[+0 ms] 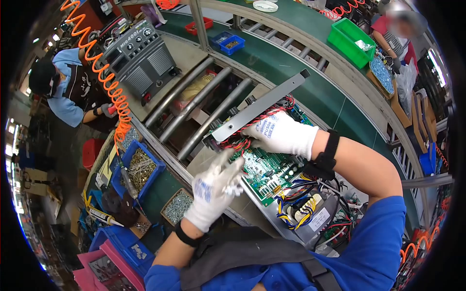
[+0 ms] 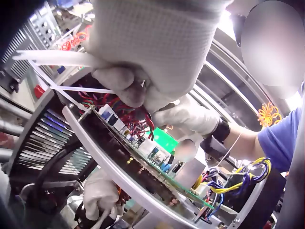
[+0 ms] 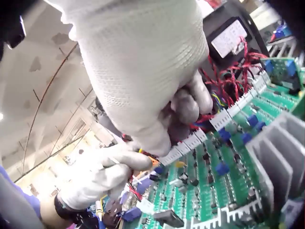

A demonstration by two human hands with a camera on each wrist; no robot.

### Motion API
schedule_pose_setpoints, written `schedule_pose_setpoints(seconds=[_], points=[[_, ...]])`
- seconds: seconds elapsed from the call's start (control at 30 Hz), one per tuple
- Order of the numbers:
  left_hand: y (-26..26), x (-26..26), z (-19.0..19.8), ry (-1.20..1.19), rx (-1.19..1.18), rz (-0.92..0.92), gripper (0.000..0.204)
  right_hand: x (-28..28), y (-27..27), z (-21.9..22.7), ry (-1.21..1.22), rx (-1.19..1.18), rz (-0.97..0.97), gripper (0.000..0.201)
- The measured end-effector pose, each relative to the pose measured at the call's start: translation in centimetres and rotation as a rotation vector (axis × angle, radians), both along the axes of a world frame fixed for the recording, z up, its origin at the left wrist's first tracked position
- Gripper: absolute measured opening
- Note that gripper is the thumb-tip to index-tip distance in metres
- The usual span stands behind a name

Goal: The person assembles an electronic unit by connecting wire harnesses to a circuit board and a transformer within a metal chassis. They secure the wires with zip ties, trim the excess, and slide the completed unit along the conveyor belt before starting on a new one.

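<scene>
A green circuit board lies in an opened metal chassis behind a grey front panel. My gloved right hand reaches in behind the panel, fingers curled on red and black wires just above the row of white connectors. My gloved left hand is at the panel's near end, close to the right hand and the wiring. Its fingers are curled, and white plastic strips that look like cable ties stick out from it. Its palm side is partly hidden.
Left of the chassis sit a blue bin of screws and a box of small hardware. Metal rollers lie ahead, with a welding machine beyond. An orange coiled hose hangs at left. Two other people work nearby.
</scene>
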State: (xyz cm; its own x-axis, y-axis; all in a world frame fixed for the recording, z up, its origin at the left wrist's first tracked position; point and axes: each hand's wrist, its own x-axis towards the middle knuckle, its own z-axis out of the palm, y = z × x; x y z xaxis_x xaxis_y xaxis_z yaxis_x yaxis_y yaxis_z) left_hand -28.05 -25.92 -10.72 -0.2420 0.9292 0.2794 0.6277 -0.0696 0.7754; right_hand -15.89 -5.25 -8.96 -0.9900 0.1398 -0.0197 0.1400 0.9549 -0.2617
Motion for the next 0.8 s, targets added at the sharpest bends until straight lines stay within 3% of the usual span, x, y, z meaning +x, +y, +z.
schedule_pose_setpoints(seconds=[0.03, 0.07, 0.13, 0.17, 0.2, 0.27, 0.33, 0.53, 0.6, 0.63, 0.8], points=[[-0.5, 1.0, 0.1, -0.184, 0.092, -0.043, 0.032, -0.2, -0.1, 0.0, 0.060, 0.003, -0.016, 0.032], [-1.1, 1.4, -0.3, -0.379, -0.015, -0.173, 0.032, -0.4, -0.5, 0.0, 0.117, 0.001, -0.030, 0.032], [-0.3, 3.0, -0.4, 0.051, 0.030, -0.193, 0.030, -0.6, -0.8, 1.0, -0.019, -0.085, -0.094, 0.033], [0.1, 3.5, -0.3, -0.320, -0.291, -0.119, 0.033, -0.5, -0.7, 0.8, 0.058, -0.129, -0.065, 0.035], [0.4, 3.4, -0.7, -0.318, -0.289, -0.111, 0.033, -0.3, -0.5, 0.6, 0.136, -0.174, -0.041, 0.037], [0.8, 2.5, -2.3, -1.067, -0.375, 0.125, 0.028, -0.8, -0.5, 0.9, 0.082, -0.181, -0.050, 0.036], [0.7, 2.5, -1.4, -1.084, -0.333, 0.137, 0.019, -1.0, -0.8, 2.6, -0.148, -0.268, -0.074, 0.034], [1.0, 3.4, 0.4, -1.109, -0.309, 0.112, 0.020, -0.7, -1.4, 1.8, -0.028, -0.218, -0.231, 0.034], [1.7, 3.4, -0.6, -1.184, -0.270, 0.143, 0.019, -0.9, -1.4, 2.4, -0.056, -0.375, -0.237, 0.034], [2.3, 3.3, -0.8, -1.262, -0.266, 0.161, 0.011, -0.7, -1.0, 3.2, -0.188, -0.525, -0.277, 0.035], [3.1, 3.4, -2.2, -1.371, -0.170, 0.153, 0.009, -0.8, -1.7, 3.3, -0.116, -0.178, -0.155, 0.033]])
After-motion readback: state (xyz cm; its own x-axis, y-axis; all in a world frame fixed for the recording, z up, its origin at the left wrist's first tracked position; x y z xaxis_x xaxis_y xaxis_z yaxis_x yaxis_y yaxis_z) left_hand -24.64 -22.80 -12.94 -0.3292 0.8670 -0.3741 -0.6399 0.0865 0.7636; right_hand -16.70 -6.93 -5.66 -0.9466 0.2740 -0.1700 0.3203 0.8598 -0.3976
